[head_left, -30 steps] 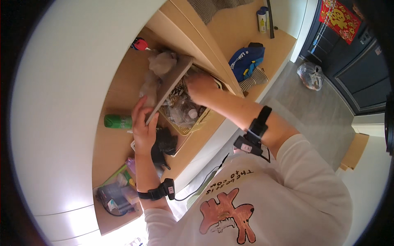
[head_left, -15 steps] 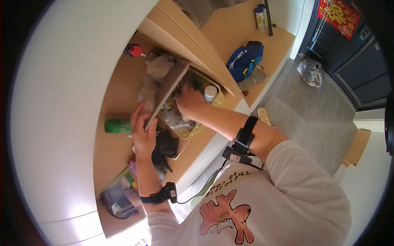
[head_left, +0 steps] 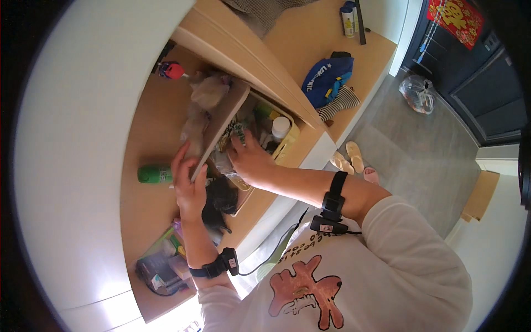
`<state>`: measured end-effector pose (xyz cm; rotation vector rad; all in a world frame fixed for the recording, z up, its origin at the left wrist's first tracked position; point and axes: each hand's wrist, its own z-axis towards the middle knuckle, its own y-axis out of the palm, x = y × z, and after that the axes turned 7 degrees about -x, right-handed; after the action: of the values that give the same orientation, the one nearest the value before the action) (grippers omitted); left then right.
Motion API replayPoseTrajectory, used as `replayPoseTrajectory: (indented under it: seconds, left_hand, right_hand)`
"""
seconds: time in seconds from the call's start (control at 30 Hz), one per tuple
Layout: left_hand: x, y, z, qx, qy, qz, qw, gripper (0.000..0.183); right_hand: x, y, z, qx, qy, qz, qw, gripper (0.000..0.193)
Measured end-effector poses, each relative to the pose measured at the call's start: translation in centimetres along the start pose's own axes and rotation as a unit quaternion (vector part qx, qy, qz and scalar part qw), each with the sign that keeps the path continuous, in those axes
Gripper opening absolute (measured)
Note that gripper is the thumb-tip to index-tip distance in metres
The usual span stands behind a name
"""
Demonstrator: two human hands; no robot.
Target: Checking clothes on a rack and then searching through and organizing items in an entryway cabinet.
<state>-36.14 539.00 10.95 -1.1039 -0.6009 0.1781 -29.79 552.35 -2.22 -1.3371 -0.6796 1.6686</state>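
Observation:
My left hand (head_left: 189, 185) grips the near end of a flat, beige-brown panel (head_left: 222, 126), tilted up on its edge, with thumb on one side and fingers on the other. Beside it, a pale yellow basket (head_left: 289, 145) stands on the wooden shelf. Inside, my right hand (head_left: 250, 160) reaches among the contents, fingers apart and pointing down; the fingertips touch crinkled clear plastic packaging (head_left: 223, 164). What lies under that hand is hidden. A white-capped round bottle (head_left: 281, 126) stands at the basket's right side, near some dark and green small items.
Pale plastic bags (head_left: 207, 94) lie behind the panel. A green can (head_left: 155, 174) and a black plastic bag (head_left: 224, 195) lie near my left hand. Farther left is a pile of boxes (head_left: 160, 268). A wooden partition (head_left: 249, 61) rises beyond the basket; a blue cloth bag (head_left: 327, 83) lies past it.
My right hand has shifted left and nearer within the basket, its fingers spreading more. The left hand keeps its grip on the tilted panel. The whole view has shifted slightly.

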Motion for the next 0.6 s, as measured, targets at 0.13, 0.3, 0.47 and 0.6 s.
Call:
replayPoseTrajectory:
  seconds: [0.13,0.3,0.47,0.6]
  left_hand:
    - [-0.4,0.2,0.1,-0.003,0.011,0.027,1.0,0.013]
    - [-1.2,-0.1,-0.5,0.018,0.013,0.027,0.999,0.017]
    - [-0.6,0.3,-0.4,0.024,0.03,0.01,0.999,0.017]
    - [-0.3,0.7,-0.9,0.041,0.026,0.002,0.999,0.018]
  right_hand:
    - [0.7,0.3,0.0,-0.002,-0.019,0.011,1.0,0.05]
    - [3.4,-3.6,0.8,-0.045,-0.01,0.055,0.997,0.054]
    - [5.8,-11.3,-0.6,-0.178,-0.031,-0.152,0.972,0.038]
    - [8.0,-10.1,-0.8,-0.245,-0.048,-0.183,0.951,0.03]
